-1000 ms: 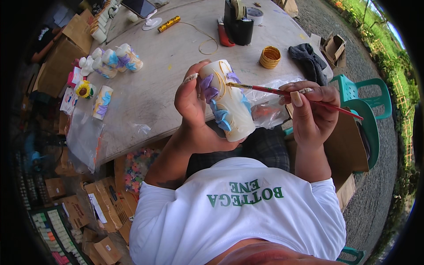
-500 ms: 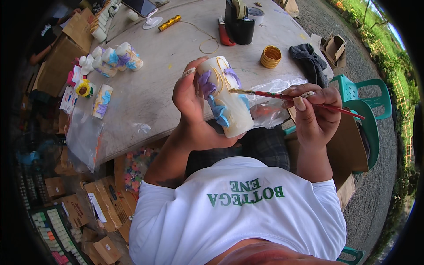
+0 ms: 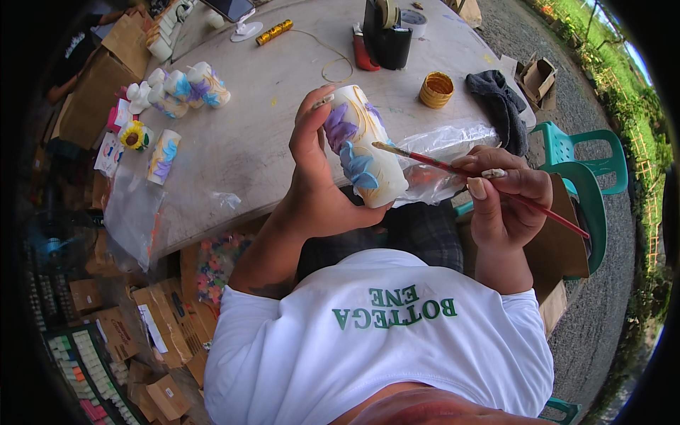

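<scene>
Between the thumb and fingers of my left hand [image 3: 315, 166] is a white pillar candle [image 3: 382, 173], tilted above the table's near edge. Raised purple and blue flowers and thin gold lines decorate its side. My right hand [image 3: 506, 191] pinches a thin red paintbrush [image 3: 453, 168], whose bristle tip points at the candle's side. Whether the tip touches the wax I cannot tell. Beyond the hands stands a small gold-coloured pot [image 3: 436, 91]. Several similar decorated candles [image 3: 191, 86] are grouped at the far left, and one more candle [image 3: 164, 157] lies nearer.
On the table [image 3: 248, 142] are a black tape dispenser [image 3: 388, 46], a dark cloth [image 3: 498, 106], a gold spool [image 3: 274, 32] and clear plastic [image 3: 453, 145]. Green chairs [image 3: 584, 152] stand at the right. Cardboard boxes [image 3: 166, 322] fill the lower left. A person is partly visible at the far left.
The candle has turned slightly in my left hand, bringing its blue flower further round. The brush has tipped more steeply, its handle end lower, and my right hand has shifted slightly down.
</scene>
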A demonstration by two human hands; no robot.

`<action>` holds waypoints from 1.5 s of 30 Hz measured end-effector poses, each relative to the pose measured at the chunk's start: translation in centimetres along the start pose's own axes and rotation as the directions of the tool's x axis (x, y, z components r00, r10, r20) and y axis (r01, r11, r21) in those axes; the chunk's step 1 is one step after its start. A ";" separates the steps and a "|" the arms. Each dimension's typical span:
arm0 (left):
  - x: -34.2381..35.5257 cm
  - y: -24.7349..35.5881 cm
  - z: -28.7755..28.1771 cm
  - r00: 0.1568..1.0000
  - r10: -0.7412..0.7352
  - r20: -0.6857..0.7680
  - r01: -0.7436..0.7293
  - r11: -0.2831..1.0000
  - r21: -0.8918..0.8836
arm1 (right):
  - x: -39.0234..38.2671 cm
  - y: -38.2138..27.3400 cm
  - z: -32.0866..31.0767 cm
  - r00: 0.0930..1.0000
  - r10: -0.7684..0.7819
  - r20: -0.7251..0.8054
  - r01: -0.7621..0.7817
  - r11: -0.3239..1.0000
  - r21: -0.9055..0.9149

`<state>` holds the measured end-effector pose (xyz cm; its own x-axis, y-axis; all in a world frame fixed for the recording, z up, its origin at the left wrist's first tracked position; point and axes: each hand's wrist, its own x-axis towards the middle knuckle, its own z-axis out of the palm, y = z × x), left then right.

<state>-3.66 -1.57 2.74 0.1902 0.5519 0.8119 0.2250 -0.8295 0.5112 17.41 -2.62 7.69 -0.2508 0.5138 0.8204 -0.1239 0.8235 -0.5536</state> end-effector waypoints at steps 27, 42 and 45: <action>-0.1 0.9 -0.2 0.995 -0.096 -0.035 0.100 0.986 0.132 | 0.6 0.5 0.6 0.984 -0.127 0.124 0.144 0.981 -0.134; 0.4 1.2 -0.1 0.990 -0.092 -0.102 0.099 0.993 0.066 | 0.7 0.0 0.4 0.980 -0.140 0.142 0.160 0.977 -0.142; 0.4 1.1 -0.3 0.991 -0.090 -0.102 0.095 0.994 0.047 | 0.7 -0.1 0.4 0.980 -0.135 0.144 0.155 0.978 -0.142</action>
<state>-3.60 -2.25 3.67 0.0707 0.6125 0.7873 0.2868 -0.7684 0.5720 16.89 -2.44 8.24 -0.3671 0.3581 0.8585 -0.0237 0.9190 -0.3935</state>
